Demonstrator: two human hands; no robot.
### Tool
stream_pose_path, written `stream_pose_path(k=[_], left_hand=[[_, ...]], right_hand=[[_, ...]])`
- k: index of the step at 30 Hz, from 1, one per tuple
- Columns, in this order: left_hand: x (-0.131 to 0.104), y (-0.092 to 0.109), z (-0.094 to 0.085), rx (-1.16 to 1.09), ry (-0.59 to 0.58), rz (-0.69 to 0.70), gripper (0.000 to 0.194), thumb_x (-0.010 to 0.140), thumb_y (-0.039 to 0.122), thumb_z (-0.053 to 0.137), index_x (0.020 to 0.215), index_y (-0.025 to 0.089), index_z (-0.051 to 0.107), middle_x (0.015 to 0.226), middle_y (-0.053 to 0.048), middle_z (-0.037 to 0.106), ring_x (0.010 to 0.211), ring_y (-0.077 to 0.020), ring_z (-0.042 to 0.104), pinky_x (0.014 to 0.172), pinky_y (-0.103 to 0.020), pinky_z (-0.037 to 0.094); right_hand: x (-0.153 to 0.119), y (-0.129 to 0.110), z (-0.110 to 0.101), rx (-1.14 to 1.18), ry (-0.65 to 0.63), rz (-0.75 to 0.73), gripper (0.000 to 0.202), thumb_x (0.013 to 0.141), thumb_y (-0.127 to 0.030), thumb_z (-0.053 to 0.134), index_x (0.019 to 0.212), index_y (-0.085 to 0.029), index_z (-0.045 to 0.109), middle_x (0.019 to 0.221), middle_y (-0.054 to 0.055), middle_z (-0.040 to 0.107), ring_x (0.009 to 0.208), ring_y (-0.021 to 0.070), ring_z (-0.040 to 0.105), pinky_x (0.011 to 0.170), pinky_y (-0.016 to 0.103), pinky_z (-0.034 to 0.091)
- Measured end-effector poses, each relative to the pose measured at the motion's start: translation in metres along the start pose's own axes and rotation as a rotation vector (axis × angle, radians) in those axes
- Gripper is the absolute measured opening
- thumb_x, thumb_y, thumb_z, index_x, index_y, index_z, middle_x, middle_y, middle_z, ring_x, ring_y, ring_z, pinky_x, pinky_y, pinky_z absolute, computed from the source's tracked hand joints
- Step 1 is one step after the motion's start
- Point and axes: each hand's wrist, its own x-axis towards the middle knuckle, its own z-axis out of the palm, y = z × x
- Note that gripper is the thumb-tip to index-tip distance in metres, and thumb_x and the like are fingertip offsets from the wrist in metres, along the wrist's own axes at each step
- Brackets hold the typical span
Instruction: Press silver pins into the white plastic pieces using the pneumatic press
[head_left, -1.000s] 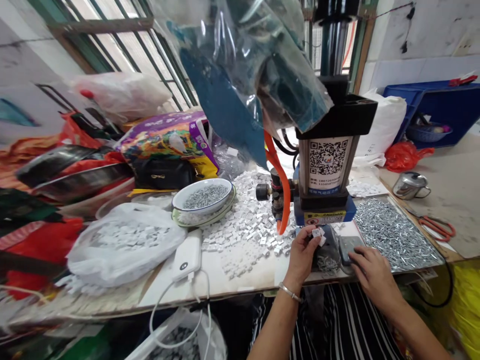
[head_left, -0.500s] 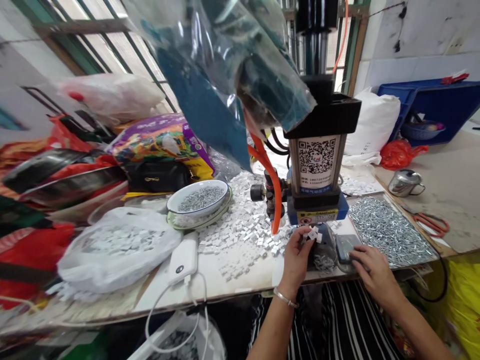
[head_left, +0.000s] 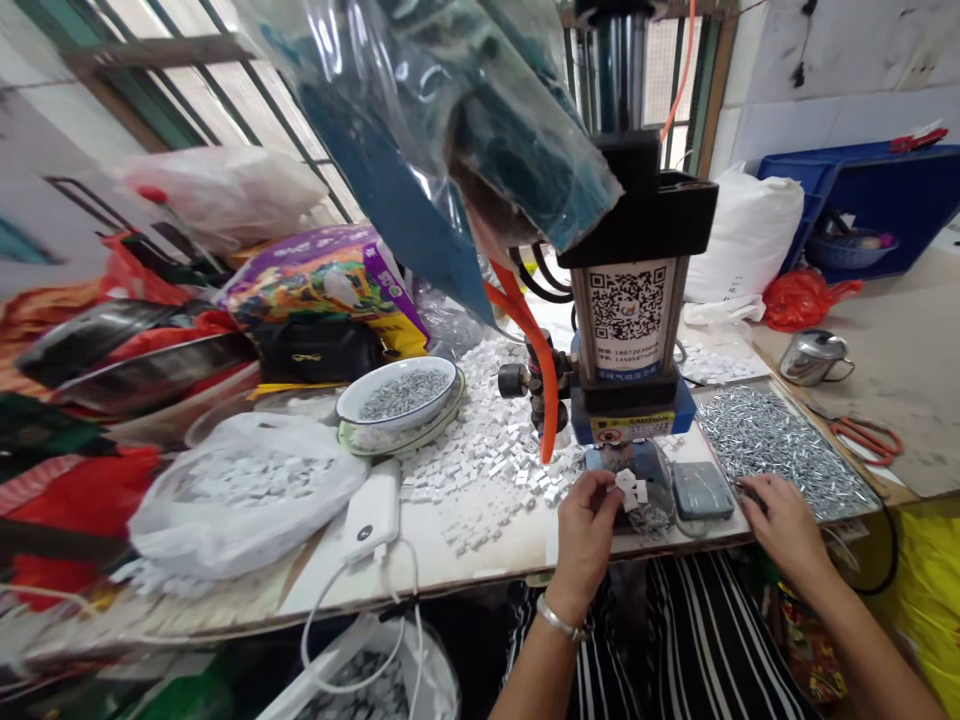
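Lower ctr-right: L hand (head_left: 587, 525) pinches small white pcs (head_left: 631, 489) btwn thumb & fingers, just below press (head_left: 630, 330). R hand (head_left: 784, 525), lower right, at near-left edge of metal pins (head_left: 784, 450); can't tell if it grips any. Grey box (head_left: 703, 490) btwn hands. Beyond, ctr-left: bowl w/ pins (head_left: 397, 392). Upper right: blue crate (head_left: 862, 205).

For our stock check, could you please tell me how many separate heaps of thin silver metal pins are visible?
3: one in the white enamel bowl, one large spread beyond the right hand, and one small pile beside the left hand. More may be hidden.
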Motion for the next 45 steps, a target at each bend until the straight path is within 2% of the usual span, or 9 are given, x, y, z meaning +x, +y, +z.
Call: stream_pose_path(k=[5, 15, 21, 26, 30, 32, 34, 40, 45], left_hand=[[0.002, 0.002, -0.002, 0.006, -0.123, -0.043, 0.01, 0.08, 0.03, 0.069, 0.084, 0.02, 0.067, 0.069, 0.003, 0.062, 0.065, -0.0145, 0.056, 0.062, -0.025, 0.043], [0.027, 0.005, 0.014, 0.156, 0.078, 0.17, 0.005, 0.084, 0.027, 0.066, 0.083, 0.021, 0.066, 0.08, 0.0, 0.064, 0.076, -0.0175, 0.058, 0.073, -0.029, 0.046], [0.04, 0.006, 0.0, 0.353, -0.168, 0.38, 0.028, 0.092, 0.014, 0.048, 0.095, 0.024, 0.074, 0.102, -0.007, 0.073, 0.098, -0.0218, 0.066, 0.092, -0.038, 0.05], [0.037, 0.003, -0.007, 0.424, -0.226, 0.414, 0.042, 0.092, 0.008, 0.04, 0.107, 0.027, 0.075, 0.118, -0.007, 0.072, 0.111, -0.0224, 0.064, 0.102, -0.044, 0.047], [0.022, 0.005, -0.005, 0.359, -0.062, 0.432, 0.033, 0.094, 0.012, 0.045, 0.11, 0.024, 0.071, 0.119, -0.01, 0.068, 0.114, -0.0235, 0.062, 0.102, -0.042, 0.048], [0.008, 0.004, -0.005, 0.33, 0.085, 0.391, 0.023, 0.095, 0.017, 0.05, 0.108, 0.023, 0.068, 0.108, -0.009, 0.068, 0.106, -0.0232, 0.063, 0.095, -0.039, 0.051], [-0.007, 0.002, -0.004, 0.304, 0.123, 0.313, 0.015, 0.094, 0.02, 0.054, 0.102, 0.022, 0.067, 0.096, -0.006, 0.068, 0.092, -0.0215, 0.063, 0.085, -0.035, 0.052], [-0.031, -0.002, 0.007, 0.336, -0.202, 0.307, 0.022, 0.094, 0.017, 0.053, 0.107, 0.023, 0.07, 0.102, -0.008, 0.068, 0.095, -0.0222, 0.064, 0.086, -0.036, 0.052], [-0.028, 0.002, 0.013, 0.392, -0.267, 0.275, 0.019, 0.094, 0.017, 0.051, 0.091, 0.022, 0.069, 0.094, -0.007, 0.065, 0.091, -0.0225, 0.061, 0.081, -0.035, 0.048]], right_hand=[[0.005, -0.004, -0.001, -0.095, -0.024, 0.004, 0.029, 0.096, -0.028, 0.046, 0.112, -0.02, 0.069, 0.105, 0.01, 0.064, 0.098, 0.0278, 0.057, 0.084, 0.042, 0.047], [0.008, -0.006, -0.004, -0.133, -0.029, -0.005, 0.028, 0.096, -0.028, 0.046, 0.109, -0.02, 0.07, 0.102, 0.01, 0.063, 0.095, 0.0272, 0.056, 0.081, 0.04, 0.045], [0.01, -0.004, -0.003, -0.114, -0.03, -0.014, 0.022, 0.095, -0.026, 0.049, 0.098, -0.021, 0.069, 0.098, 0.008, 0.062, 0.091, 0.0251, 0.055, 0.08, 0.038, 0.044], [0.017, -0.007, -0.004, -0.199, -0.061, 0.005, 0.017, 0.095, -0.022, 0.05, 0.089, -0.021, 0.066, 0.092, 0.008, 0.059, 0.088, 0.0246, 0.052, 0.076, 0.036, 0.041], [0.021, -0.01, -0.006, -0.273, -0.068, -0.001, 0.014, 0.095, -0.021, 0.052, 0.093, -0.021, 0.066, 0.091, 0.008, 0.058, 0.087, 0.0246, 0.05, 0.074, 0.035, 0.039], [0.023, -0.011, -0.007, -0.274, -0.077, -0.008, 0.014, 0.095, -0.021, 0.052, 0.091, -0.021, 0.066, 0.09, 0.007, 0.057, 0.086, 0.0243, 0.049, 0.073, 0.035, 0.038], [0.024, -0.012, -0.009, -0.258, -0.081, 0.002, 0.014, 0.094, -0.021, 0.052, 0.086, -0.021, 0.064, 0.088, 0.007, 0.056, 0.085, 0.0242, 0.048, 0.073, 0.035, 0.037], [0.029, -0.011, -0.007, -0.116, -0.051, 0.072, 0.017, 0.09, -0.023, 0.05, 0.076, -0.022, 0.057, 0.082, 0.007, 0.055, 0.082, 0.0243, 0.049, 0.073, 0.035, 0.036], [0.028, -0.007, -0.01, 0.003, 0.008, 0.146, 0.02, 0.091, -0.033, 0.045, 0.077, -0.022, 0.054, 0.079, 0.006, 0.062, 0.077, 0.0224, 0.057, 0.07, 0.033, 0.04]])
